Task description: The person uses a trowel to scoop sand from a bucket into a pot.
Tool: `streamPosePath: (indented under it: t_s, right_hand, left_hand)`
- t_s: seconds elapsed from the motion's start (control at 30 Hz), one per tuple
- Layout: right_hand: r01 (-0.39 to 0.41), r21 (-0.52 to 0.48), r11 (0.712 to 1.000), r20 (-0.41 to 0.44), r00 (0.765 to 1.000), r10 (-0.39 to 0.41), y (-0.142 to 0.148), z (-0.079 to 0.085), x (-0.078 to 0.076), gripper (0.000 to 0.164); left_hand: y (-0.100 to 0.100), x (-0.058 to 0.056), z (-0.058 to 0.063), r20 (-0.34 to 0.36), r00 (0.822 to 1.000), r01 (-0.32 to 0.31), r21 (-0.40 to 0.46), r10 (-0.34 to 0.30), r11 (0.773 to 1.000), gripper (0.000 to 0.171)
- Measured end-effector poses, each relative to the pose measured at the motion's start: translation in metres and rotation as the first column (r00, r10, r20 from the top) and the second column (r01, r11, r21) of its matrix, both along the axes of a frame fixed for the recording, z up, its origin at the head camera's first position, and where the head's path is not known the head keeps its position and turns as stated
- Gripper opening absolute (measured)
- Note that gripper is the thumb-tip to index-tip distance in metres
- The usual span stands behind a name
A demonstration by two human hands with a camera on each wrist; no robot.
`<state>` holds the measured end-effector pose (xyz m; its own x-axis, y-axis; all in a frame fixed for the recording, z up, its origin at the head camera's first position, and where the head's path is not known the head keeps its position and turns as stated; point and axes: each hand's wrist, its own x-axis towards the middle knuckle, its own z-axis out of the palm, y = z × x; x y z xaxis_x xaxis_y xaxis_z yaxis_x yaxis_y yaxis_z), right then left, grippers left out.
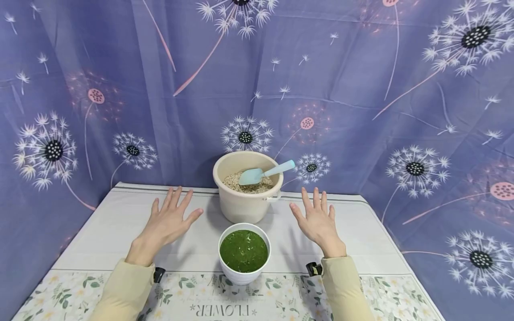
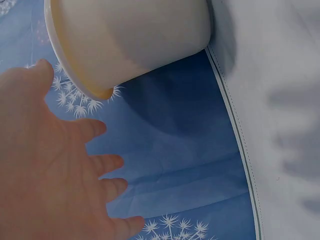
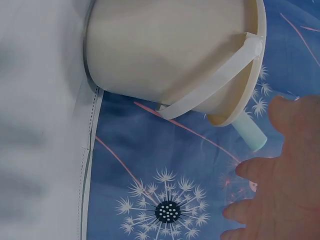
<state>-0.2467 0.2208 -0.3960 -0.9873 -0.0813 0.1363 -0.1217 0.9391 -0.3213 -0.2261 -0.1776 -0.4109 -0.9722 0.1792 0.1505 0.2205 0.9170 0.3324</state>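
Note:
A cream bucket [image 1: 242,206] stands at the back of the table, partly filled with pale, coarse, grain-like bits [image 1: 250,185]. On them lies a light blue scoop [image 1: 250,176], its handle leaning over the bucket's right rim. In front of the bucket is a white pot [image 1: 241,277] filled nearly to its rim with green stuff, perhaps a thick liquid. My left hand [image 1: 166,223] hovers left of both containers with fingers spread, holding nothing. On the right side my right hand [image 1: 319,223] is held likewise, nearest the bucket's white handle [image 3: 215,82]. Neither hand touches anything.
A white cloth with a floral front band [image 1: 385,292] covers the table [image 1: 353,227]. Behind and at both sides hangs a blue-purple curtain [image 1: 192,129] with dandelion prints, close behind the bucket. Dark bands [image 1: 159,274] show at both wrists, beside the cream sleeves [image 1: 124,290].

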Motion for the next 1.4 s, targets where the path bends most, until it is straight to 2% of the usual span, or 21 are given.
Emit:
streamPosePath:
  t_s: [0.2, 0.47, 0.63, 0.9, 1.2, 1.4]
  right_hand:
    - [-0.013, -0.023, 1.0, -0.01, 1.0, 0.013, 0.0, -0.001, 0.0, 0.079]
    - [-0.023, -0.041, 0.999, -0.038, 0.999, 0.021, 0.001, -0.003, -0.002, 0.076]
    - [-0.039, -0.038, 0.999, -0.045, 0.998, 0.037, 0.001, -0.003, -0.003, 0.075]
    - [-0.078, -0.001, 0.997, -0.063, 0.995, 0.078, 0.003, 0.003, -0.008, 0.074]
    - [-0.125, 0.059, 0.99, -0.193, 0.972, 0.135, 0.009, 0.015, -0.016, 0.067]
    - [-0.162, 0.062, 0.985, -0.256, 0.951, 0.173, 0.011, 0.024, -0.023, 0.064]
  left_hand:
    - [0.0, 0.003, -0.005, -0.023, 1.0, 0.019, 0.015, -0.018, 1.0, 0.081]
    - [0.002, 0.012, -0.012, 0.003, 0.999, 0.043, 0.075, -0.044, 0.996, 0.079]
    - [0.006, 0.017, -0.018, 0.011, 0.996, 0.083, 0.132, -0.085, 0.988, 0.077]
    - [0.01, 0.023, -0.026, 0.021, 0.985, 0.163, 0.244, -0.174, 0.956, 0.077]
    - [0.021, 0.028, -0.031, 0.079, 0.959, 0.234, 0.328, -0.274, 0.915, 0.086]
    - [0.027, 0.032, -0.032, 0.088, 0.947, 0.257, 0.363, -0.308, 0.896, 0.088]
